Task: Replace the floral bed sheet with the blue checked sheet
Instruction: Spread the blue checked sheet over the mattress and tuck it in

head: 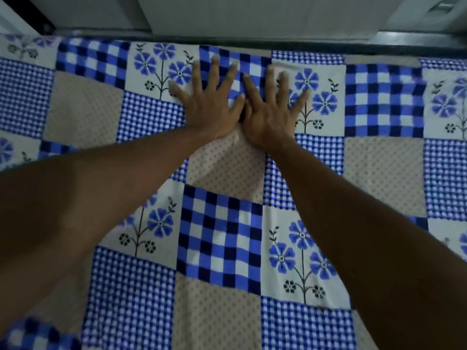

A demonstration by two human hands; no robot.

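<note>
— Where does the blue checked sheet (pixel 219 238) lie?

— Spread flat, from right under the dark ledge (pixel 252 41) towards the viewer, filling nearly the whole view. Its far edge runs along the ledge.

— How does it look?

— A patchwork of squares: bold navy, blue and white checks, fine blue gingham, beige squares with small dots, and white squares with blue flowers on thin dark stems. Near the ledge the cloth lies mostly smooth.

— And the hands?

— The left hand (pixel 209 102) and the right hand (pixel 270 114) rest palm down on the sheet, a little short of the ledge, side by side with the thumbs meeting. All fingers are straight and spread wide, pointing at the ledge. Neither hand has hold of anything; they lie flat on the cloth.
</note>
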